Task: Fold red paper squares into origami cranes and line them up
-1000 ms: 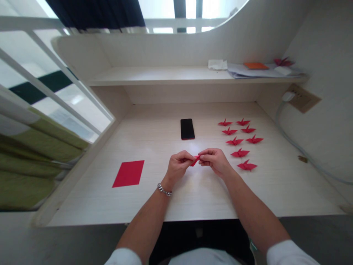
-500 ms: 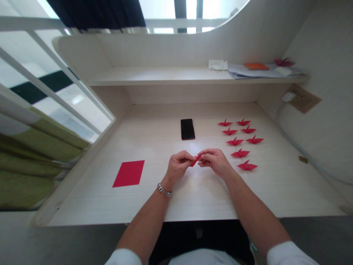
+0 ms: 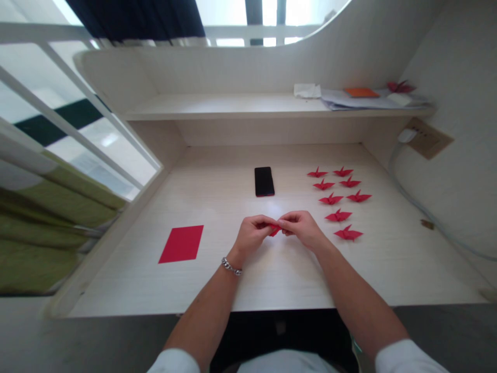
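While a flat red sheet [image 3: 180, 244] lies uncreased on the left of the counter [image 3: 217, 197], well apart from everything else, the work is at the near middle. To the right of the sheet, the left hand [image 3: 251, 235], with a chain bracelet [image 3: 231, 267] at its wrist, pinches a small folded red paper [image 3: 275, 232] between thumb and fingers. Beyond the hands, a dark phone [image 3: 264, 181] lies flat. The right hand [image 3: 305, 228] meets the paper from the other side, its thumb and fingertips pinched at the paper's right end, close to the left fingertips. The step in hand looks like fine folding or shaping; which crease is being worked cannot be told, as fingers cover most of the piece. The next move seems to call for a steady left hold and a light, exact right pinch. Farther right, eight red paper cranes [image 3: 338, 216] stand in two rough columns, none touching the hands.
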The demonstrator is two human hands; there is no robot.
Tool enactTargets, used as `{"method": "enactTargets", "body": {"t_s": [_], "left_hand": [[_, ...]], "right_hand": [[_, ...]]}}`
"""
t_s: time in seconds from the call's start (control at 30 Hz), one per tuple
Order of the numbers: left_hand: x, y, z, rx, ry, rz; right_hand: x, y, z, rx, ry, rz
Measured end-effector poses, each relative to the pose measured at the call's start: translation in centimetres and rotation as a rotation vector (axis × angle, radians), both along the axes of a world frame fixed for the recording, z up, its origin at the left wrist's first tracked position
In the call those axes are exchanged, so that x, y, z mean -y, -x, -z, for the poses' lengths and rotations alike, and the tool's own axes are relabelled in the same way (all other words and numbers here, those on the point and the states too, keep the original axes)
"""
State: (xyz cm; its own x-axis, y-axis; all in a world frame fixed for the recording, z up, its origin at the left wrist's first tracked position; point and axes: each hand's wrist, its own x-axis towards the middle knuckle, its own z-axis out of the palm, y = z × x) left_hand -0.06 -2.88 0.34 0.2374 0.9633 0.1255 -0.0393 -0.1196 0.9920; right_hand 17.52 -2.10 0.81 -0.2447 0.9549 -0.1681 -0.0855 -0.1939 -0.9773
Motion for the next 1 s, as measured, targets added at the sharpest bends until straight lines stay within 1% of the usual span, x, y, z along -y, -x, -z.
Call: {"method": "enactTargets", "body": {"t_s": [0.17, 0.27, 0.37, 0.43, 0.57, 0.63, 0.87, 1.0], "left_hand": [[-0.2, 0.26, -0.21, 0.033, 0.099, 0.028], [-0.36, 0.36, 0.04, 0.133, 0.189, 0.017], [-0.43, 0.4, 0.3, 0.206, 0.242, 0.026], [-0.4, 0.38, 0.35, 0.186, 0.243, 0.023], [-0.34, 0.18, 0.34, 0.06, 0.174, 0.005], [-0.36, 0.08, 0.38, 0.031, 0.151, 0.002], [-0.51, 0.04, 0.62, 0.024, 0.171, 0.017], [-0.52, 0.09, 0.6, 0.03, 0.184, 0.026]], "right_hand": [[-0.14, -0.15, 0.3, 0.031, -0.022, 0.021], [-0.19, -0.18, 0.5, 0.045, -0.03, 0.041], [-0.18, -0.15, 0.57, 0.053, -0.03, 0.049], [-0.16, -0.12, 0.58, 0.065, -0.031, 0.047], [-0.11, -0.02, 0.51, 0.111, -0.058, 0.037], [-0.05, 0.09, 0.37, 0.142, -0.073, 0.038], [0.16, 0.39, -0.09, 0.224, -0.132, -0.013], [0.15, 0.3, -0.09, 0.25, -0.137, -0.021]]}}
